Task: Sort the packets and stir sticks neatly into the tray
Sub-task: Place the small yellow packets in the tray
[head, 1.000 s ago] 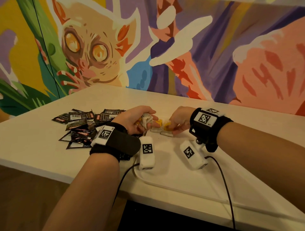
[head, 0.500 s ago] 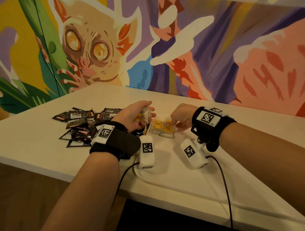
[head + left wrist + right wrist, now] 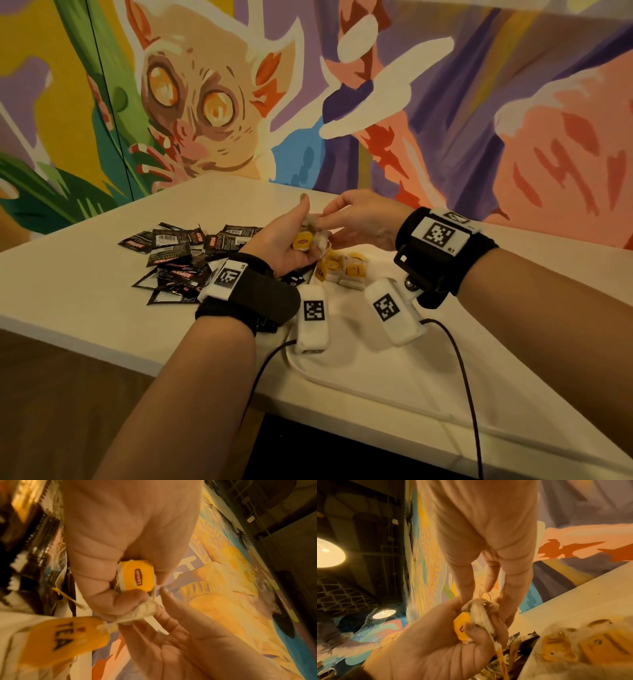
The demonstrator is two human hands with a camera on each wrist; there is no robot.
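Paper tea bags [image 3: 313,236], light, soft and easily torn, sit bunched in the left hand [image 3: 281,243], its grip curled round them above the worktop [image 3: 85,298]. The right hand [image 3: 359,222] pinches their top edge. Better to hold the bags' bodies than their strings or yellow tags [image 3: 65,639], which dangle and could snag.

Right hand [image 3: 359,219]: risen from the tea bags on the surface [image 3: 346,272] to the left hand [image 3: 281,241]; fingers [image 3: 467,582] now pinch the top of the bunched tea bags [image 3: 313,236] gripped there. Left hand: lifted off the surface, palm turned up, thumb raised. One yellow tag [image 3: 65,639] now dangles below on its string.
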